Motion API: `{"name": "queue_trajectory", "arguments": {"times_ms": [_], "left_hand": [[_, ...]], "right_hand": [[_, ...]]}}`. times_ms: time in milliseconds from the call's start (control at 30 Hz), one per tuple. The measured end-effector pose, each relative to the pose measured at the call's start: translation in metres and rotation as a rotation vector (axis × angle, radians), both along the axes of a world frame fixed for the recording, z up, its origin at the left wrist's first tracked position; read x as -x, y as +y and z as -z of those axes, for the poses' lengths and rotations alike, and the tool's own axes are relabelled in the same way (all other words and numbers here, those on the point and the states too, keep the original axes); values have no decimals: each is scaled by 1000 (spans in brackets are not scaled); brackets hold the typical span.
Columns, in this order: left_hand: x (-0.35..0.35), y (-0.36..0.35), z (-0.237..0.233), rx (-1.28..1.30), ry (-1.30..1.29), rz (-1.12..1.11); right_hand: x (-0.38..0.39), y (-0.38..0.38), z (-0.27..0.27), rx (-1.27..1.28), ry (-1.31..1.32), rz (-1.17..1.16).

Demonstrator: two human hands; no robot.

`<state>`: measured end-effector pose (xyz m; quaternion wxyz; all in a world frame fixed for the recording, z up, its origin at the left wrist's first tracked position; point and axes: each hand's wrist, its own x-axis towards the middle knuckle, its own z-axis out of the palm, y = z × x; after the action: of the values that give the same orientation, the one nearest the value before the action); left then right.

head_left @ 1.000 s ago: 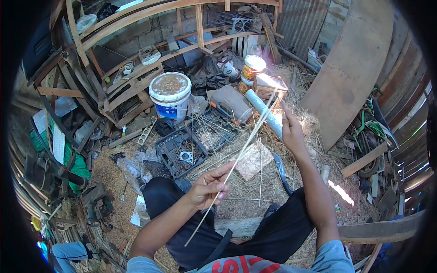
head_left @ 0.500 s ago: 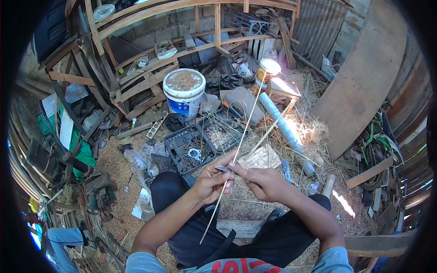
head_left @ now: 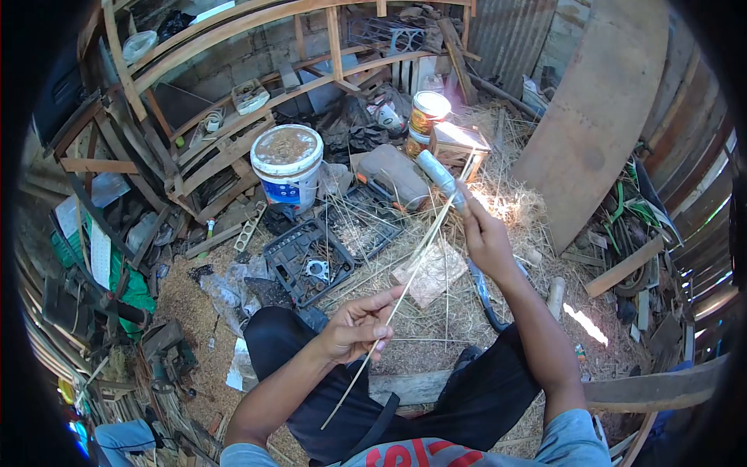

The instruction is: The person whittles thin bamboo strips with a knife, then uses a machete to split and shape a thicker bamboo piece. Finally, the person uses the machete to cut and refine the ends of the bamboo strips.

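Note:
My left hand (head_left: 359, 328) pinches a thin pale wooden strip (head_left: 401, 305) between thumb and fingers above my lap. The strip slants from near my left thigh up and away to the right. Farther out, my right hand (head_left: 484, 233) is closed at the strip's upper part, its fingers in front of a grey pipe (head_left: 437, 173). A small knife was in this hand a moment earlier; its blade is hard to make out now. A flat board piece (head_left: 432, 274) lies on the straw beneath the strip, with an open tool case (head_left: 307, 265) to the left.
A white and blue bucket (head_left: 286, 167) stands ahead, left of paint cans (head_left: 429, 113) and a small wooden stool (head_left: 461, 140). Wooden framing (head_left: 226, 47) curves across the back. A large sheet (head_left: 595, 124) leans at right. A curved dark-and-blue object (head_left: 484, 300) lies by my right knee.
My right hand has moved forward and right along the strip, away from my left hand. The strip has tilted farther right. The view has turned slightly right.

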<state>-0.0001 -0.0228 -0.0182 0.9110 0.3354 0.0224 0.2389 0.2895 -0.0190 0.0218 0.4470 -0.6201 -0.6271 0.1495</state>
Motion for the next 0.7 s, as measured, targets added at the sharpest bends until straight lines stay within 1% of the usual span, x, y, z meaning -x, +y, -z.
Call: {"name": "queue_trajectory", "arguments": {"times_ms": [33,100,133,167,233,267,400,500,600,700], "left_hand": [[-1,0,0,10,5,2],[-3,-1,-1,40,59,-29],[-4,-3,-3,58,108,-59],[-6,-4,-5,77,157,-85],[-6,-3,-4,102,173,-76],[-6,-3,-4,114,182,-70],[-6,-4,-4,90,175,-62],[-6,-4,-4,62,198,-63],[-7,-4,1,-21,277,-80],[-9,-5,-2,-18,344,-63]], "right_hand": [[-5,4,2,-22,88,48],[-7,8,2,-2,396,123],[-2,10,0,-52,556,89],[2,9,-2,-20,572,94],[9,6,-4,47,605,116],[11,6,-1,47,678,54],[16,5,3,185,937,-42],[22,4,0,192,1014,-25],[21,4,3,194,1083,-52],[21,2,0,208,1072,-113]]}}
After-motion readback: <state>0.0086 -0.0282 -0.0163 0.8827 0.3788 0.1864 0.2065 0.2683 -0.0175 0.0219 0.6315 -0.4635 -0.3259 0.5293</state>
